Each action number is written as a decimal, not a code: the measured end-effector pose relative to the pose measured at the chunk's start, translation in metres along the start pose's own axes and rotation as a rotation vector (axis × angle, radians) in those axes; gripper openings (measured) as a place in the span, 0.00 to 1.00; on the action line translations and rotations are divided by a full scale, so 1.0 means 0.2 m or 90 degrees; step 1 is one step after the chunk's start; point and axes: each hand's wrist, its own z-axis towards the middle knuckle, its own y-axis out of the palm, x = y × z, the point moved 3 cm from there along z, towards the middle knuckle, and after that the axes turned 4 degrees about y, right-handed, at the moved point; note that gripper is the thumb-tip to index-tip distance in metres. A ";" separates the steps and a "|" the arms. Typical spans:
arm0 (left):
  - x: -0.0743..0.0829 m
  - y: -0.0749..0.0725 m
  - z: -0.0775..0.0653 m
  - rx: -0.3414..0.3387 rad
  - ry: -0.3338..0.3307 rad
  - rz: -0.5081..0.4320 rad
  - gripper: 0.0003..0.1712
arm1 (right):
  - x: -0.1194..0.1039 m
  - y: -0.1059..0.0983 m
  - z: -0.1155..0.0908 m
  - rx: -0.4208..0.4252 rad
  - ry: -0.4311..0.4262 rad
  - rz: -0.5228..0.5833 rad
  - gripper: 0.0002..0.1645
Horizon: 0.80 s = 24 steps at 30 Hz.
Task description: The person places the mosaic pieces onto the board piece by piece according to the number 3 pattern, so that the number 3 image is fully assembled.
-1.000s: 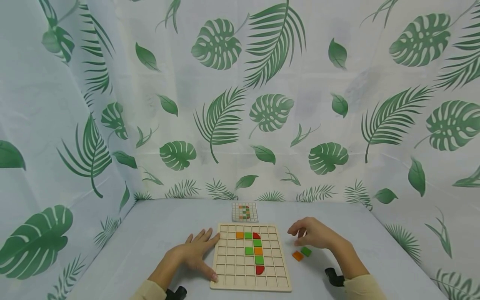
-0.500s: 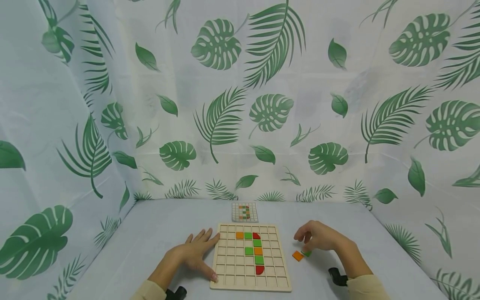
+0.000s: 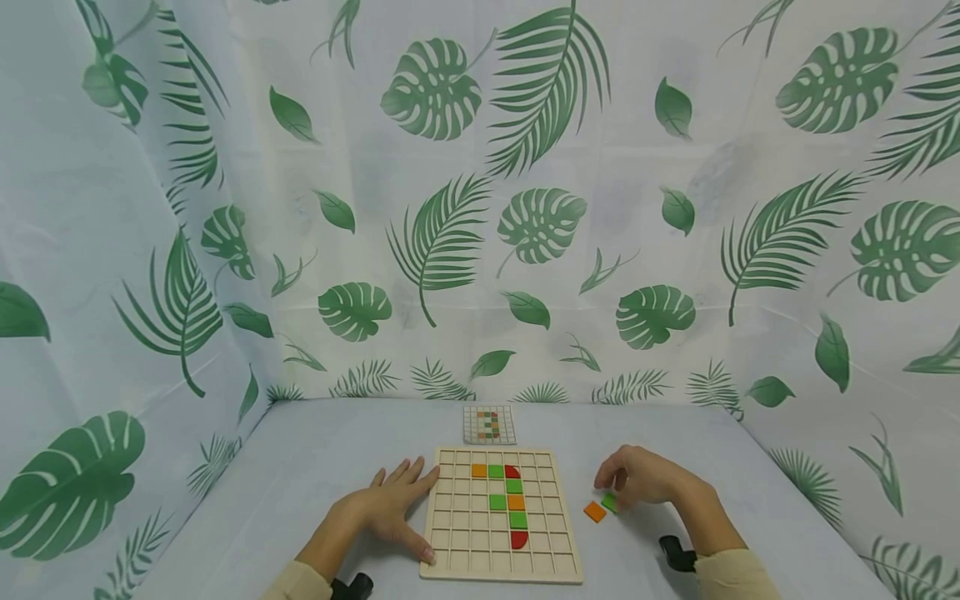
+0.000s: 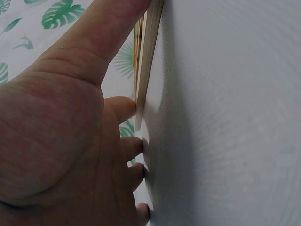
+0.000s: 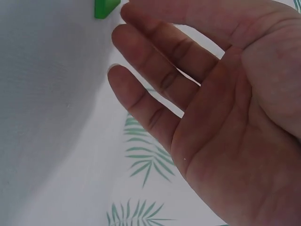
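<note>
My left hand rests spread at the left edge of a wooden grid board, its thumb on the near left corner. In the left wrist view that thumb lies against the board's edge. Right of the board, my right hand is low over a green square tile, its fingers bent down and partly covering it. An orange square tile lies just left of the green one. In the right wrist view the green tile shows beside the fingertips; I cannot tell whether it is pinched.
Orange, green and red tiles sit in the board's cells, among them a rounded red tile. Behind the board lies a small pattern card with a coloured figure. A leaf-printed cloth hangs at the table's back and sides.
My right hand has moved right and slightly nearer, from above the loose tiles down to the green one. My left hand and the board stay in place.
</note>
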 end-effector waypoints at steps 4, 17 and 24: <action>0.00 0.00 0.00 0.000 -0.002 -0.002 0.75 | 0.01 0.01 0.01 0.001 -0.013 0.000 0.21; 0.00 0.00 0.00 0.003 0.002 -0.007 0.75 | 0.01 0.04 0.02 0.005 -0.045 -0.008 0.18; 0.01 0.00 0.00 0.005 0.002 -0.004 0.76 | -0.01 0.04 0.02 0.015 -0.038 -0.019 0.18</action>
